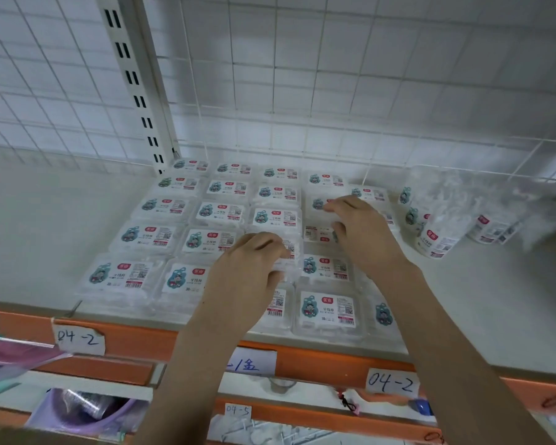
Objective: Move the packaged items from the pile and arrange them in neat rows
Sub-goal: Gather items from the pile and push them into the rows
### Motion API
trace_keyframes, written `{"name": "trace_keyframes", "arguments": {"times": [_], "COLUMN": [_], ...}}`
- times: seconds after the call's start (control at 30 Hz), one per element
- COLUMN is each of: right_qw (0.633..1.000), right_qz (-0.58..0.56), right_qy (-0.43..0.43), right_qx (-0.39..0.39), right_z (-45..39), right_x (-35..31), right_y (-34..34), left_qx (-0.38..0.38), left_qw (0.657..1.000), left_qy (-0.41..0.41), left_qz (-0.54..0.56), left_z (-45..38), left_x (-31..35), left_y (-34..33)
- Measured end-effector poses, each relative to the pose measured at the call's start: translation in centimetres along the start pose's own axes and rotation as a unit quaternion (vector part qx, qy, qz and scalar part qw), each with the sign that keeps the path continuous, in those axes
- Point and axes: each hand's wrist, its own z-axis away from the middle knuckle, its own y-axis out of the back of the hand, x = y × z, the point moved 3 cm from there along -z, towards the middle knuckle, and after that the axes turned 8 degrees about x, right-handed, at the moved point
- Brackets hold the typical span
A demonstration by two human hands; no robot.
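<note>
Several clear plastic packs with white, teal and red labels lie in neat rows [219, 213] on a white shelf [39, 226]. My left hand [247, 268] grips the edge of one pack [291, 252] in the third column, fingers curled round it. My right hand [363, 229] rests with bent fingers on the packs of the fourth column [318, 203]; one pack there [318, 232] lies turned the other way round. A loose pile of the same packs [437, 220] sits at the right, some of them tilted or standing on edge.
A white wire grid [302, 75] backs the shelf, with a slotted upright post [135, 81] at the left. The orange front rail [135, 342] carries handwritten labels. Lower shelves hold a purple bin [87, 409] and other goods. Bare shelf surface lies left and right of the packs.
</note>
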Motion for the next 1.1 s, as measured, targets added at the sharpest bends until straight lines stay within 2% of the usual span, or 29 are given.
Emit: {"name": "trace_keyframes", "arguments": {"times": [0.37, 0.57, 0.67, 0.87, 0.93, 1.1], "right_qw": [0.999, 0.997, 0.998, 1.0, 0.999, 0.995], "right_qz": [0.022, 0.046, 0.041, -0.013, -0.038, -0.096], "right_qy": [0.025, -0.001, -0.015, -0.002, 0.008, 0.026], "right_qx": [-0.021, -0.054, -0.046, 0.015, 0.012, 0.01], "right_z": [-1.5, -1.6, -1.4, -0.6, -0.3, 0.5], "right_x": [-0.1, -1.0, -3.2, -12.7, -17.3, -31.0], "right_y": [-0.7, -0.3, 0.3, -0.4, -1.8, -7.5], "left_qx": [-0.02, -0.075, -0.07, 0.017, 0.055, 0.084], "left_qw": [1.0, 0.996, 0.996, 0.996, 0.991, 0.972], "left_qy": [0.0, 0.042, 0.044, 0.087, 0.124, 0.21], "left_qz": [-0.009, 0.023, 0.035, 0.007, -0.013, -0.06], "left_z": [-0.1, -0.8, -0.7, 2.6, 4.9, 12.9], "left_x": [0.0, -0.3, -1.2, -8.6, -12.2, -22.5], "left_y": [0.2, 0.6, 1.9, 8.1, 11.2, 19.3]}}
